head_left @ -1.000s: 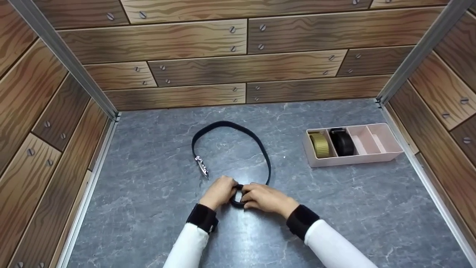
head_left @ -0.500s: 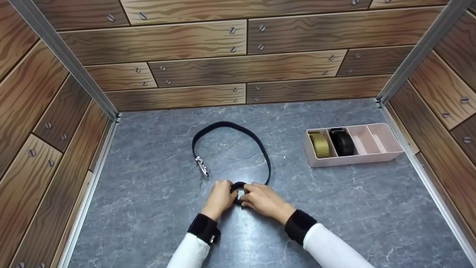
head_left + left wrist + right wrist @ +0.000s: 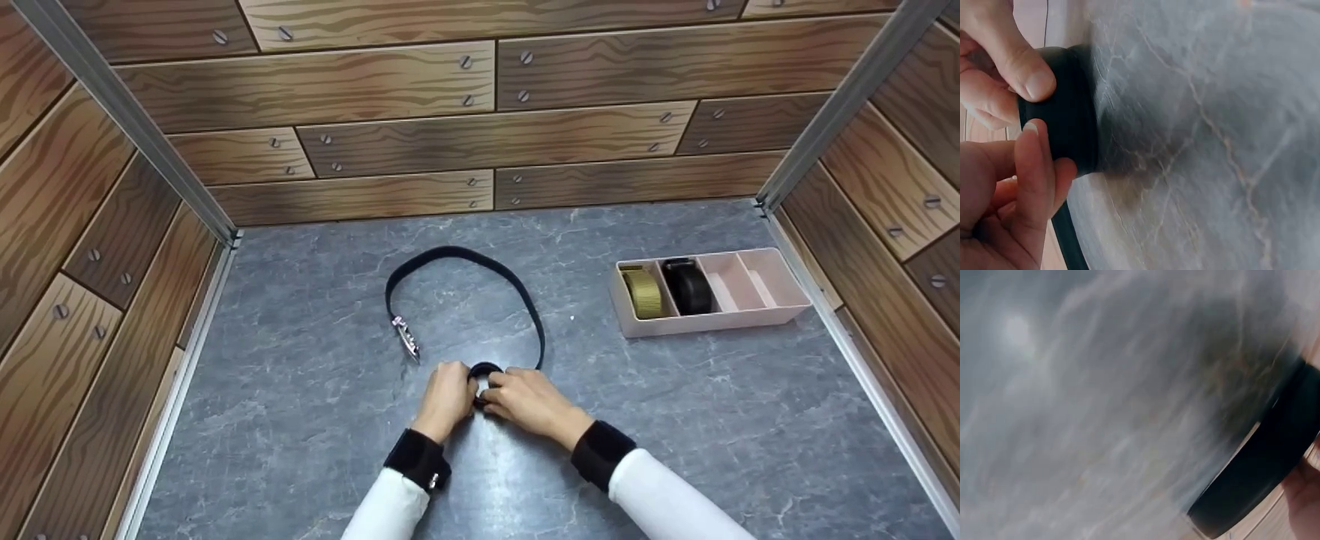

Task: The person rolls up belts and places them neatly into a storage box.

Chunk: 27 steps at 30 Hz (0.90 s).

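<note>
A black belt (image 3: 517, 283) lies in a wide arc on the grey marbled surface, standing on its edge. Its silver buckle (image 3: 406, 339) is at the left end, beyond my left hand. The other end is wound into a small coil (image 3: 1067, 129) between my hands. My left hand (image 3: 445, 399) holds the coil's left side, and my right hand (image 3: 534, 402) grips its right side with bent fingers. Close up in the left wrist view, a thumb and fingertips press on the coiled strap. The right wrist view shows the strap (image 3: 1258, 464) curving near a fingertip.
At the right stands a pink divided box (image 3: 712, 323). A gold rolled belt (image 3: 643, 292) and a black rolled belt (image 3: 690, 287) sit in its two left compartments. Wood-patterned walls (image 3: 360, 82) with metal corner rails (image 3: 135, 135) enclose the surface on three sides.
Both hands keep working at the coil, which turns and shifts slightly between the fingers. The left hand has moved a little toward the body. Buckle and box stay in place.
</note>
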Tool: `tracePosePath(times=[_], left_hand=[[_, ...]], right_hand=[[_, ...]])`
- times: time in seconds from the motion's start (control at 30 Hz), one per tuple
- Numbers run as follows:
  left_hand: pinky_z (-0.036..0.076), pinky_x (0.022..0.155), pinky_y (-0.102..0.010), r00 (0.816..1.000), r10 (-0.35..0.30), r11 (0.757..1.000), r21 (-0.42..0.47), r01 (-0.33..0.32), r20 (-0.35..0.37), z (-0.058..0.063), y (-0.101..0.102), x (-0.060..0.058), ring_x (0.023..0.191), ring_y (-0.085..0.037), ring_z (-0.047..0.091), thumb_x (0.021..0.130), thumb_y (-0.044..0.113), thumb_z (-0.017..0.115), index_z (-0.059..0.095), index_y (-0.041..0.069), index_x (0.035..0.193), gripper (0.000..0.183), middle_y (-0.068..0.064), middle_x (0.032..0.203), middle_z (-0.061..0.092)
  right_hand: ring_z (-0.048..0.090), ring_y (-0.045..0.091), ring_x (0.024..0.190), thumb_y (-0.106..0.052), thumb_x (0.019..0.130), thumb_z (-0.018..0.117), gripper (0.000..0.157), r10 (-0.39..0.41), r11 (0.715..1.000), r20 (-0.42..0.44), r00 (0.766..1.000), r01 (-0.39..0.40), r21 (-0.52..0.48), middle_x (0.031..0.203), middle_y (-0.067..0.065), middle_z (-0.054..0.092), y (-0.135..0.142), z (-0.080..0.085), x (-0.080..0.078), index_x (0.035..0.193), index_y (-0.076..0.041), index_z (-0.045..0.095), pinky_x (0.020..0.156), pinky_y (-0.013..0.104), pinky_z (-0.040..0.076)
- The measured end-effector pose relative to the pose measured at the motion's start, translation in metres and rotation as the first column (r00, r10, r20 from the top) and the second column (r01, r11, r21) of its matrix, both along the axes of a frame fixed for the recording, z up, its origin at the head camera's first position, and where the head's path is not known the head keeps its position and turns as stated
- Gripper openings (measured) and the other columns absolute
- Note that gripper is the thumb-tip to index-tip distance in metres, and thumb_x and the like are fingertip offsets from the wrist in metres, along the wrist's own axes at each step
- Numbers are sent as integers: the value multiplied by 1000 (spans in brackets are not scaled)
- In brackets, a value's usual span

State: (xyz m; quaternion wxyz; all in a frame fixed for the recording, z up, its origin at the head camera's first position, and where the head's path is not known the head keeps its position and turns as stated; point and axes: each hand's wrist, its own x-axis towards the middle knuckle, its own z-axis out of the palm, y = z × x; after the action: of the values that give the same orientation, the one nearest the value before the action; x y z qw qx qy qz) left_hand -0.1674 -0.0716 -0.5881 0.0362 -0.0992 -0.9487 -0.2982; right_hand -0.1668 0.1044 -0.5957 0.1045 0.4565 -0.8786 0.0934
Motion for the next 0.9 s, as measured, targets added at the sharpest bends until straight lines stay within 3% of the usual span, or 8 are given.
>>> tracePosePath(times=[0.13,0.27,0.43,0.53,0.77,0.9], left_hand=[[48,54,-39,996,-82,996,-37,82,19,1,-4,-4,57,-26,60,80,0,66,58,8,58,24,-8,62,62],[47,55,-40,984,-176,982,-65,176,12,3,-10,-8,58,-24,58,80,-1,66,59,8,60,24,-7,65,63],[46,54,-36,970,-240,969,-53,242,32,3,-14,-10,58,-20,56,82,0,65,60,11,61,24,-4,65,63],[48,58,-35,974,-224,974,-39,225,28,2,-14,-9,62,-19,60,85,3,65,66,10,66,20,-4,70,67],[50,58,-37,996,-87,996,-19,87,22,-2,-13,-6,63,-21,63,85,10,71,70,6,71,15,-7,71,68],[50,58,-42,994,-113,992,-64,112,-11,-2,-11,-5,63,-29,64,80,3,69,64,6,65,17,-12,69,66]], right_hand=[[58,18,81,-31,92,66,18,80,995,71,994,-83,50,95,-4,60,9,5,-6,106,-18,69,75,33,48],[58,19,94,-34,94,64,25,98,991,136,986,-109,76,109,-3,62,14,9,-9,112,-17,67,88,34,46],[58,17,88,-31,94,65,17,115,990,138,984,-125,68,100,-4,60,13,8,-8,102,-17,71,85,32,46],[56,17,80,-29,92,68,12,114,991,70,991,-118,60,92,-4,58,10,6,-6,93,-17,71,77,32,46],[50,19,67,-29,89,71,14,58,998,-90,994,-57,9,84,-2,55,0,-2,0,86,-15,70,60,33,43],[51,19,69,-29,89,71,14,60,998,-74,995,-58,33,84,-2,56,0,1,0,87,-15,69,63,32,43]])
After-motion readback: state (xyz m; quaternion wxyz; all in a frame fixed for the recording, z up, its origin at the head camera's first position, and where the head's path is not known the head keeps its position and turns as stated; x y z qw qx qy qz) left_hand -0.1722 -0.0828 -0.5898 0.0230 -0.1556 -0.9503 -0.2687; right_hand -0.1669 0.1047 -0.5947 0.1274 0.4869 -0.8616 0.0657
